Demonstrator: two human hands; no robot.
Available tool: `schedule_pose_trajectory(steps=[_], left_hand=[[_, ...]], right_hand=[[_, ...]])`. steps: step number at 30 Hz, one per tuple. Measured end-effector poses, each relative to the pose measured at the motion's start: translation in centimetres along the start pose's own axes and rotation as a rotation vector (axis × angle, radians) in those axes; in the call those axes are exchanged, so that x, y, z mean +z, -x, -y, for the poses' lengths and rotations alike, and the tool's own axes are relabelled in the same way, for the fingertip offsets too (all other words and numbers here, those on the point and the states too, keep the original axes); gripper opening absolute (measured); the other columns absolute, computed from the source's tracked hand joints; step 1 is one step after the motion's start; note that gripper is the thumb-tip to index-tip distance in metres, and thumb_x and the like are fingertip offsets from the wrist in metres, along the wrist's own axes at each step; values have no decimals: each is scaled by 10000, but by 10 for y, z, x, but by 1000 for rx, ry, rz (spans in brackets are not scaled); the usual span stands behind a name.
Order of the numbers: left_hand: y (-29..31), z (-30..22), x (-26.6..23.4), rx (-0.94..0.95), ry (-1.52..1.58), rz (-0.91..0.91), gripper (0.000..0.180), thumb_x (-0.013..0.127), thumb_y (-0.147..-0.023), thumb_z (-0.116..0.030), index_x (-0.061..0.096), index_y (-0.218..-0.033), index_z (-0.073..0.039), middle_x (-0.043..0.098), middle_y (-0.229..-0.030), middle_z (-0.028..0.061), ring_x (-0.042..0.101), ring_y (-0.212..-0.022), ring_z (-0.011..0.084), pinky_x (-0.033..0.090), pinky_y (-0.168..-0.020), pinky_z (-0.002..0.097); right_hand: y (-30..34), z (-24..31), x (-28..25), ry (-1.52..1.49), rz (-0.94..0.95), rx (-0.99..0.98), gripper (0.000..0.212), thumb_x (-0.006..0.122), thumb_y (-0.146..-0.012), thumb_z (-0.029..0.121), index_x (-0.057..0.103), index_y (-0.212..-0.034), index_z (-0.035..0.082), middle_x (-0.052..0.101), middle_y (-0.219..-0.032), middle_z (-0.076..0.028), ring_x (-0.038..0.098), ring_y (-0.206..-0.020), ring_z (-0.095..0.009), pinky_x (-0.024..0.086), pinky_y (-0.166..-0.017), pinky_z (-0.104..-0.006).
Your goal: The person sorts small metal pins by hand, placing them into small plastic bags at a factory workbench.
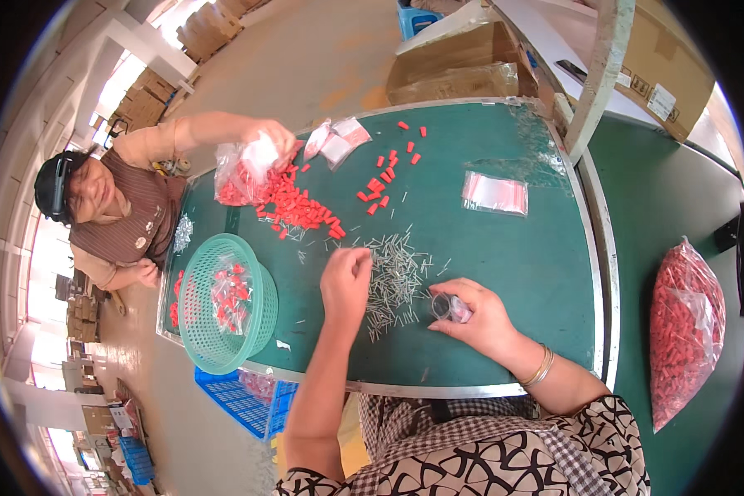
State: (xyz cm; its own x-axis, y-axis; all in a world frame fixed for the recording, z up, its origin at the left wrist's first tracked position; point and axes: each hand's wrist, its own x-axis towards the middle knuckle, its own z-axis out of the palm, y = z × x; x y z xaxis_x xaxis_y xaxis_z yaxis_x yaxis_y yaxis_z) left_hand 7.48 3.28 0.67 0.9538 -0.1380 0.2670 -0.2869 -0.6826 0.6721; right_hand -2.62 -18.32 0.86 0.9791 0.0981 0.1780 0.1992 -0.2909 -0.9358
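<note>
My left hand [346, 285] is closed, its fingertips pressed together at the left edge of a heap of thin silver metal pins [395, 281]. Whatever it may hold is hidden or too small to make out. On the heap's right side, my right hand [481, 319] is wrapped round a small clear round container [441, 307], its open rim toward the pins. Something pinkish and transparent shows between those fingers. Beyond my left hand lies a spread of red plastic plugs [302, 207], with more red plugs [380, 183] scattered farther back.
Across the green table [504, 273], a co-worker's hand [269, 140] holds a clear bag above the red plugs. A green basket [260, 310] with filled bags stands at left. Flat bags [495, 193] lie back right. A large bag of red pieces [684, 331] rests far right.
</note>
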Motion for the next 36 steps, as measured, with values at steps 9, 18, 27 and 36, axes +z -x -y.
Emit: schedule_pose_trajectory(steps=[9, 18, 27, 36], left_hand=[[-52, 8, 8, 452, -534, 315, 71, 590, -761, -22, 618, -822, -1, 589, -848, 133, 590, -816, 319, 486, -737, 406], [-69, 3, 8, 502, -611, 494, 29, 554, -739, 2, 571, -747, 25, 594, -797, 179, 600, -797, 358, 489, -732, 441], [-64, 20, -1, -133, 125, 318, 51, 581, -790, -44, 594, -794, 5, 614, -748, 71, 617, -649, 182, 519, -584, 305], [-2, -24, -3, -429, 1059, 363, 65, 531, -849, 2, 592, -870, -8, 592, -772, 52, 566, -625, 103, 495, -586, 249]], right_hand=[[-1, -4, -1, 31, -2, 32, 472, 793, -685, 168, 616, -1108, 56, 624, -993, -101, 610, -903, -275, 493, -794, -337], [-3, -2, -2, 48, 15, 36, 467, 788, -686, 174, 617, -1105, 57, 618, -964, -104, 606, -866, -278, 494, -772, -345], [0, -7, -2, 7, 0, -3, 467, 789, -691, 170, 613, -1109, 57, 625, -939, -97, 610, -863, -271, 494, -769, -345], [-1, -7, -2, -29, 25, 89, 467, 794, -694, 162, 613, -1114, 63, 641, -962, -78, 618, -885, -238, 495, -784, -324]])
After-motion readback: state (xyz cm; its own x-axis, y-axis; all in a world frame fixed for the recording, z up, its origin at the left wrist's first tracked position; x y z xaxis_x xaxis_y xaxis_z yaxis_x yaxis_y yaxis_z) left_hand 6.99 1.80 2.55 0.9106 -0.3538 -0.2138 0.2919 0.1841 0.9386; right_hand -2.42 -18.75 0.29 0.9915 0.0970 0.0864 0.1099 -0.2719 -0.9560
